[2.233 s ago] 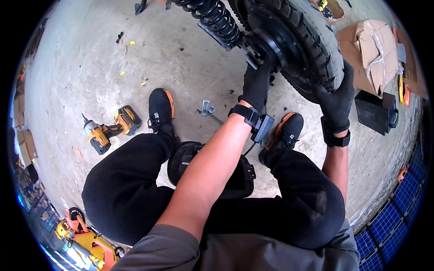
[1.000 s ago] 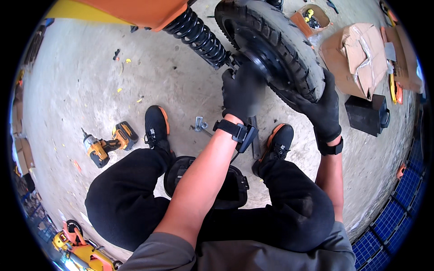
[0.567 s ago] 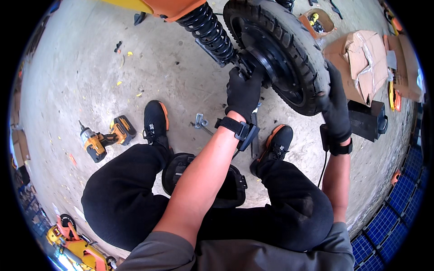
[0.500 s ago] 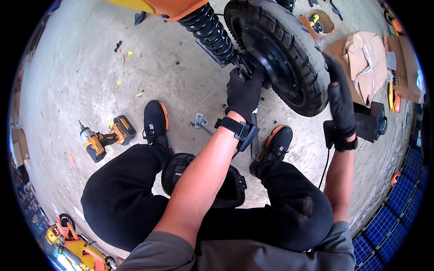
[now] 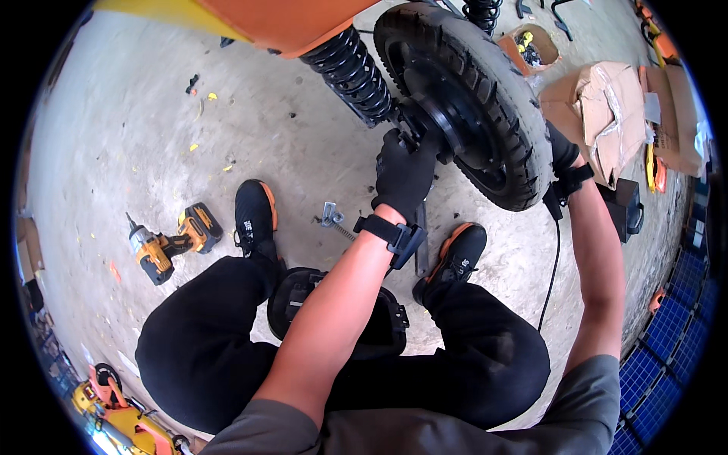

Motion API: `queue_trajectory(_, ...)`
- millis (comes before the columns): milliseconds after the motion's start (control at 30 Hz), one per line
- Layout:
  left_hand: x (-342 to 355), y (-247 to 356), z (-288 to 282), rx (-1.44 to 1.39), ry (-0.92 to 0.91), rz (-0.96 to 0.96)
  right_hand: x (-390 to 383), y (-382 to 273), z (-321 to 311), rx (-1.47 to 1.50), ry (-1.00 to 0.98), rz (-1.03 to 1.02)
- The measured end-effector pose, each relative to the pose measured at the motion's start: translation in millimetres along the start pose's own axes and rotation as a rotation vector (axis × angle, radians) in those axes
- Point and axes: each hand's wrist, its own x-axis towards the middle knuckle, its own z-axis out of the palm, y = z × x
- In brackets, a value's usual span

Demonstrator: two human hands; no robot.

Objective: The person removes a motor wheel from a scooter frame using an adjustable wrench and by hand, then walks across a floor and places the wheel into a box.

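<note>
My left hand [image 5: 403, 171], in a black glove, has its fingers curled round the axle fitting [image 5: 409, 125] at the bottom of a black coil shock [image 5: 345, 72], beside the wheel hub [image 5: 444, 125]. The knobbly black tyre [image 5: 500, 98] stands tilted below an orange-and-yellow body panel [image 5: 303, 23]. My right hand [image 5: 563, 155], also gloved, reaches to the far right side of the tyre, its fingers hidden behind it. On the floor below my left hand lie a small metal bracket [image 5: 329, 214], a spring [image 5: 345, 231] and a dark metal bar [image 5: 422, 258].
A yellow cordless drill [image 5: 155, 254] lies left of my feet. At the right are a crumpled cardboard box [image 5: 588, 110], a small parts box [image 5: 527, 49], a black metal box [image 5: 629, 212] and blue grid panels [image 5: 667, 334]. An orange-and-yellow vehicle [image 5: 125, 417] stands at lower left.
My right hand has moved from the tyre's near edge to behind it, with the forearm shifted right. My left hand stays at the axle fitting.
</note>
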Motion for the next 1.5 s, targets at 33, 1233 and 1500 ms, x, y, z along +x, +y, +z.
queue_trajectory(33, -4, 9, -3, 0.024, -0.033, -0.011, 2, 1, 0, 0.029, 0.022, -0.005)
queue_trajectory(1233, 34, -13, -30, 0.142, -0.223, 0.053, -13, 112, 40, 0.706, -0.005, 0.011)
queue_trajectory(1500, 28, -2, -27, 0.187, -0.275, 0.156, -8, 119, 36, 0.235, 0.217, 0.031)
